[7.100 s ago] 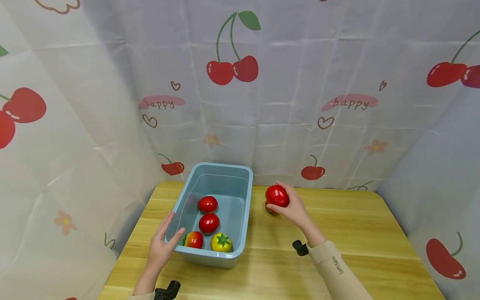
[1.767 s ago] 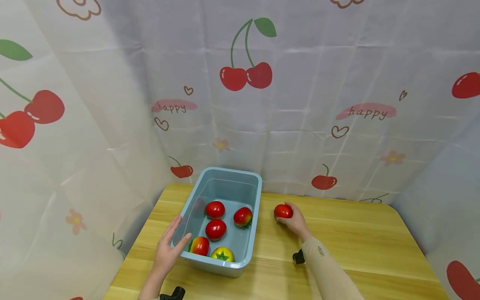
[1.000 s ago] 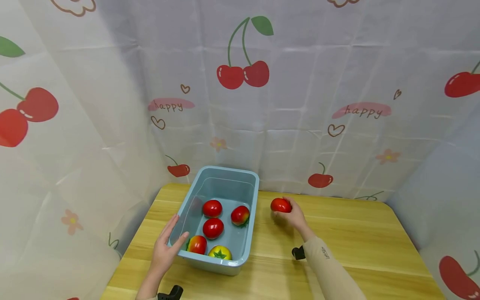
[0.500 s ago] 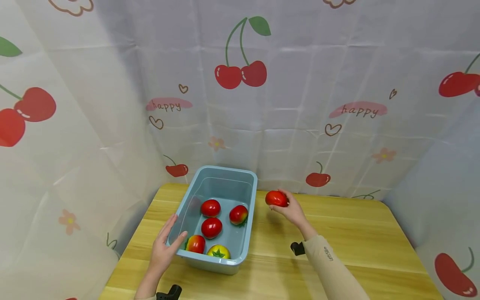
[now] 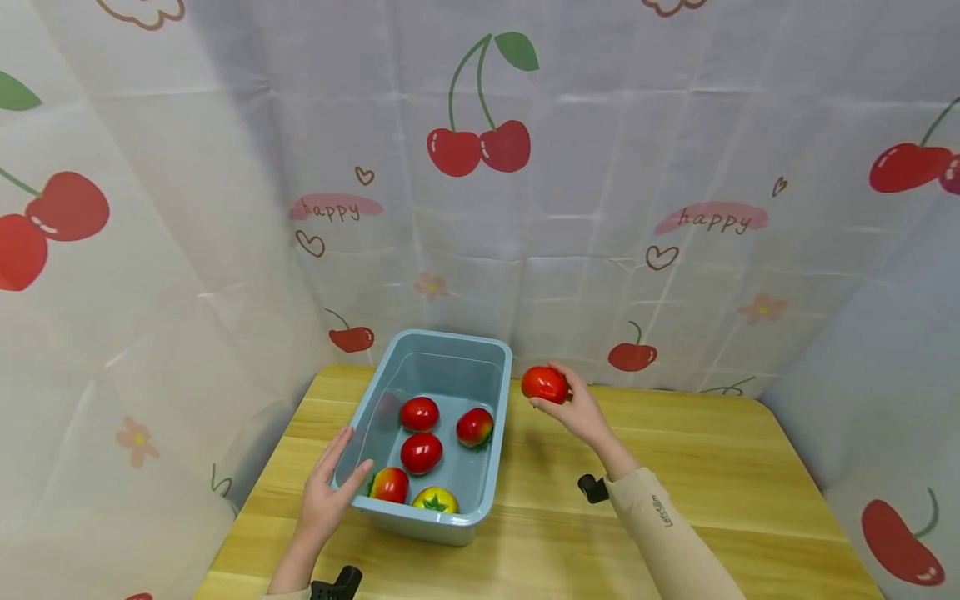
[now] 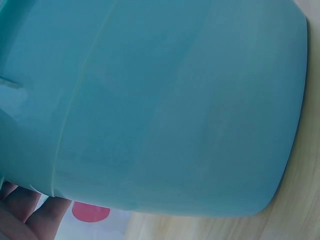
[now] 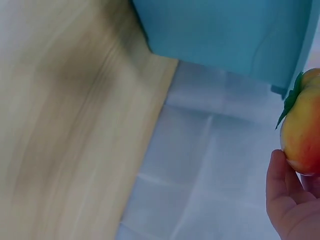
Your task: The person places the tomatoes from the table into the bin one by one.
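My right hand (image 5: 583, 414) grips a shiny red tomato (image 5: 545, 384) between thumb and fingers, above the table just right of the blue bin (image 5: 504, 417). In the right wrist view this tomato (image 7: 302, 127) shows a yellow-orange side and green leaves, partly cut off by the frame edge. My left hand (image 5: 322, 498) rests at the bin's near left corner, its fingers extended along the left side and the thumb near the front rim. The left wrist view shows some fingers (image 6: 47, 217) beside the bin wall. Inside the bin lie several tomatoes, among them a yellow one (image 5: 436, 500).
The bin stands on a wooden table (image 5: 675, 467), close to its back edge. A pale cherry-print curtain (image 5: 570, 217) hangs behind the table and at both sides. A black wrist camera (image 5: 592, 488) is on each wrist.
Seven seconds ago the right hand held another tomato; one more tomato now lies in the bin's right side. Since then the right hand has gripped this tomato, lifted it and moved left toward the bin.
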A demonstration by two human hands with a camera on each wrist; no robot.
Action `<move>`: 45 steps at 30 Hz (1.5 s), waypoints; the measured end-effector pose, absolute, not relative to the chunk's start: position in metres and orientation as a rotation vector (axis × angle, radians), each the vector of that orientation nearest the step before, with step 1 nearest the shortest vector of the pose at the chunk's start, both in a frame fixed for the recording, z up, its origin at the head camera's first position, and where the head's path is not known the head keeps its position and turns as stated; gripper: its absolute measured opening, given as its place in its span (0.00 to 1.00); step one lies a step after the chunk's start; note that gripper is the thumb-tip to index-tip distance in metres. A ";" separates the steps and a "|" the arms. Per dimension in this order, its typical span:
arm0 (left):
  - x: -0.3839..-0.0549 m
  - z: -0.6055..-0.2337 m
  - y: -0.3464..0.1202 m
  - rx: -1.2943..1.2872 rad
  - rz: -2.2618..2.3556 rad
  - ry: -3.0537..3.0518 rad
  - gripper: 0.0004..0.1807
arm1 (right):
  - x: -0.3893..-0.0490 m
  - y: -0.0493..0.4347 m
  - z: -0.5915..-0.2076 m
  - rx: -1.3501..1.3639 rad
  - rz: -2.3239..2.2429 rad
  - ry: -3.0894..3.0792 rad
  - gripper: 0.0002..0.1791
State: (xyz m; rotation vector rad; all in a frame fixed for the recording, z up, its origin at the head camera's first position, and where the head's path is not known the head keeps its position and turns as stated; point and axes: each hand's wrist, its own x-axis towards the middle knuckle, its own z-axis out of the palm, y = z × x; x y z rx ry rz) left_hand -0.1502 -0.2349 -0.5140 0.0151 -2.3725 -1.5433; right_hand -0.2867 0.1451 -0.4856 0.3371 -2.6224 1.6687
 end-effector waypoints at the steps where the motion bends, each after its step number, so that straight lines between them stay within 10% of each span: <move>1: -0.150 -0.514 -0.235 0.014 -1.541 -2.375 0.35 | -0.285 0.145 -0.483 0.346 1.661 -2.620 0.41; 45: -0.148 -0.511 -0.235 0.036 -1.540 -2.403 0.35 | -0.235 0.099 -0.438 0.712 1.540 -2.625 0.39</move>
